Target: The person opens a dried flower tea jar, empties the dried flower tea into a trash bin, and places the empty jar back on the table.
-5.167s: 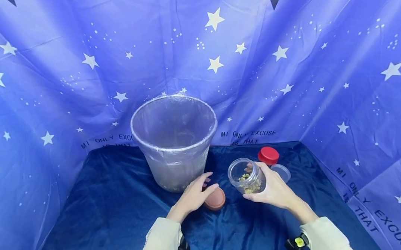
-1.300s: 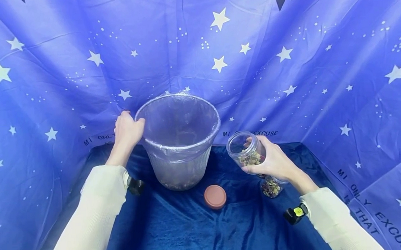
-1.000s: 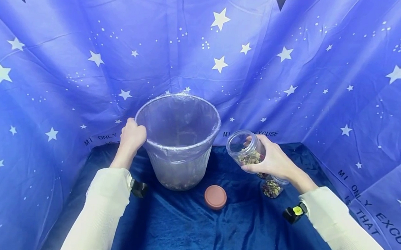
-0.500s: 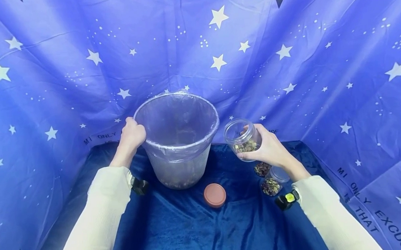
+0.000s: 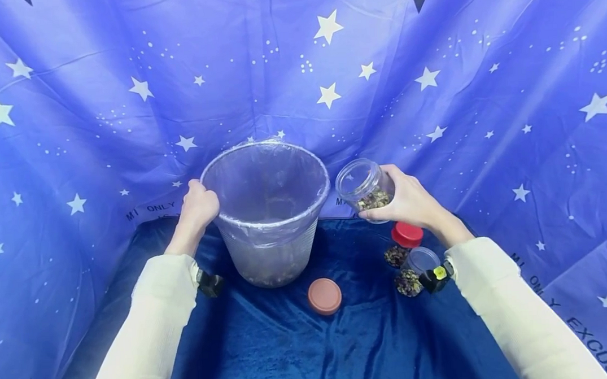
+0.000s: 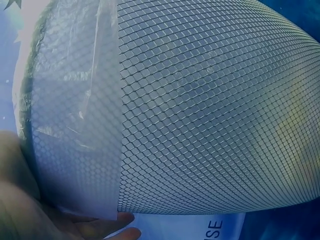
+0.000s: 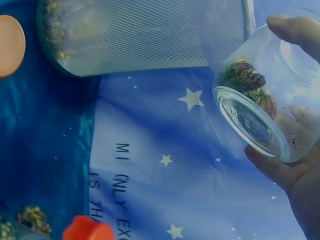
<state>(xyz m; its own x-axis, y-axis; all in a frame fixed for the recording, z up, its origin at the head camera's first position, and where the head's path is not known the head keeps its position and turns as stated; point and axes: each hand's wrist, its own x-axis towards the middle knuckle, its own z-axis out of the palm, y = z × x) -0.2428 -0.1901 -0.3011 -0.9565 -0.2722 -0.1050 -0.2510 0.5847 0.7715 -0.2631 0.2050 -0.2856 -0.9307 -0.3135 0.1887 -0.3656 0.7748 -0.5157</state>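
Observation:
A mesh wastebasket (image 5: 271, 259) with a clear plastic liner stands upright left of centre. My left hand (image 5: 199, 208) grips its left rim; in the left wrist view, fingers (image 6: 102, 227) lie along the mesh side. Right of the basket, my right hand (image 5: 411, 204) holds a clear, lidless jar (image 5: 364, 184) in the air, its mouth tilted toward the basket. Dried flower pieces (image 5: 376, 199) lie low inside the jar; the right wrist view shows them gathered near its base (image 7: 250, 125). Some bits are visible through the mesh at the basket's bottom.
A terracotta-coloured lid (image 5: 324, 296) lies on the dark blue cloth (image 5: 280, 349). Below my right forearm stand a red-capped jar (image 5: 407, 234) and a clear-lidded jar (image 5: 410, 281), both with dried pieces. Starry blue fabric (image 5: 258, 89) hangs behind and at the sides.
My left hand moved from beside the terracotta-coloured lid to the basket's rim. The right hand raised the jar from low over the cloth to about rim height, uncovering the red-capped jar.

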